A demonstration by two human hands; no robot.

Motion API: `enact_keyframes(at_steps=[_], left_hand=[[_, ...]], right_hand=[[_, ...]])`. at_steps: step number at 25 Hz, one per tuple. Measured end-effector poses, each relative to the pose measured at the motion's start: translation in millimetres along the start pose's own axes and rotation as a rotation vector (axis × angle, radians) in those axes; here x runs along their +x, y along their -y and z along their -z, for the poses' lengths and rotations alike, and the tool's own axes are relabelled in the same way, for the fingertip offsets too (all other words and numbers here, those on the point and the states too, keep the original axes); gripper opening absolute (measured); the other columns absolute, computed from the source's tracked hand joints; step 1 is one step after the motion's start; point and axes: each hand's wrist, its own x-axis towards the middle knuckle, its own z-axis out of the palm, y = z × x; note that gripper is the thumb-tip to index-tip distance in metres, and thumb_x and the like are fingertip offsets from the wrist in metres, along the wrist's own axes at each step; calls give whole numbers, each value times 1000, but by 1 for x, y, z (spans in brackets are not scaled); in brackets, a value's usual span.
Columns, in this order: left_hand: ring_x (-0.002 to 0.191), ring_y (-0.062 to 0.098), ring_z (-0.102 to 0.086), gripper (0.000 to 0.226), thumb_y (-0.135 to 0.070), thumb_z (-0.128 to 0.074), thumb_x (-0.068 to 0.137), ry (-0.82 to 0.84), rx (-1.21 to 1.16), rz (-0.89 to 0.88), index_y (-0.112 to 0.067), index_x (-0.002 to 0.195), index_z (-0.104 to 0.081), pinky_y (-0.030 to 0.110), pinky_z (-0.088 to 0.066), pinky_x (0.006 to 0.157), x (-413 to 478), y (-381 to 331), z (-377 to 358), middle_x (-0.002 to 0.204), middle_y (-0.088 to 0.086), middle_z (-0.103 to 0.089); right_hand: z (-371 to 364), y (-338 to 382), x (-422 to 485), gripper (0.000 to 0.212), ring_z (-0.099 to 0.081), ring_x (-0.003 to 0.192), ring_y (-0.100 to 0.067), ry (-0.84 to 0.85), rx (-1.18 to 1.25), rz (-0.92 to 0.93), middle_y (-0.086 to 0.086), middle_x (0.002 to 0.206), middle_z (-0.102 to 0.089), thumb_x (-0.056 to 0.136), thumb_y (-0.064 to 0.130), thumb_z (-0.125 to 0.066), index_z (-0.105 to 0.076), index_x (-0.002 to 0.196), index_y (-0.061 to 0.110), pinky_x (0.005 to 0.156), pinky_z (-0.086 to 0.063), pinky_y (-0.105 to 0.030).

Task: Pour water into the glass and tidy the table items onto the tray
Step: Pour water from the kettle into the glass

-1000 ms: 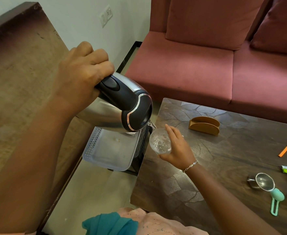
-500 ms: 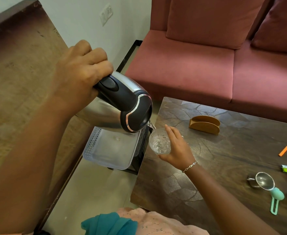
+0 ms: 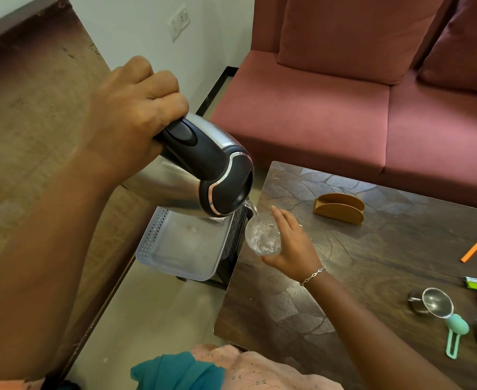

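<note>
On the left, the kettle [image 3: 203, 175] is gripped by its black handle in the left hand [image 3: 136, 108], fingers curled tight round it, and is tipped spout-down above the clear tray [image 3: 147, 243] beside the bench [image 3: 372, 263]. A thin stream is being poured into the glass [image 3: 262, 237], held at the bench's left edge by the right hand [image 3: 293, 249], fingers wrapped round it. Further right, a brown holder [image 3: 338, 208], an orange clip [image 3: 474, 249] and a metal strainer [image 3: 437, 302] are seen lying on the bench.
</note>
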Motion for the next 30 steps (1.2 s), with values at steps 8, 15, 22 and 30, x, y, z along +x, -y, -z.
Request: enact_keyframes(at_steps=[8,15,22,30], left_hand=[[75,30,-42,10,5,-55,80,-20,28,-38,-5,80,-53,38,-42,53,4,3,2,79,17,-63],[76,31,-43,7,3,-54,81,0,33,-43,-3,80,-56,40,-42,55,7,1,6,81,17,-64],[77,27,-38,5,0,-52,85,-38,52,-73,-4,81,-54,36,-39,53,8,2,8,79,18,-64],[76,27,-38,8,0,-54,85,-73,88,-89,-6,81,-51,38,-38,55,7,5,9,79,15,-64]], right_hand=[[0,1,-1,100,-37,126,-21,-2,-3,-2,-5,146,-27,66,30,-77,-15,144,13,91,-44,-26],[1,2,-1,101,-36,127,-20,-8,24,0,-5,146,-27,67,27,-77,-14,144,12,93,-38,-23],[3,3,-2,100,-36,127,-21,-16,30,2,-6,146,-28,67,27,-77,-15,144,11,94,-39,-24],[1,4,-2,100,-37,126,-21,-22,12,7,-6,145,-28,67,29,-77,-15,144,10,93,-41,-25]])
